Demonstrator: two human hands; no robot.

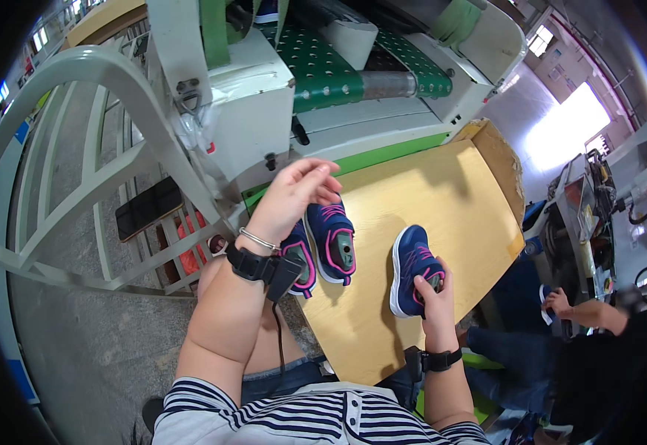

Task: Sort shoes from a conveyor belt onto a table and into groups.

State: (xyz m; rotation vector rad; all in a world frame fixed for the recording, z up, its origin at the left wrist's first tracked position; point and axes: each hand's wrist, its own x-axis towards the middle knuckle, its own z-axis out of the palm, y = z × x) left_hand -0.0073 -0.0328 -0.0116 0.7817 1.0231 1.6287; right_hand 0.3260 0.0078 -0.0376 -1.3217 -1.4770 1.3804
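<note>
- Right hand (433,293): wrist bent upward, fingers clamped on the heel of a navy-and-pink fabric child's trainer (411,268) on the pale wooden board (442,193).
- Left hand (294,191): raised, fingers loosely apart, over two matching trainers (332,239) beneath the fingertips.

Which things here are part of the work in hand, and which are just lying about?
In hand:
- left hand on two blue-and-pink shoes
- right hand holding a third blue-and-pink shoe
- wooden table under them

Lying about:
- dark phone on the white frame
- green perforated conveyor belt
</note>
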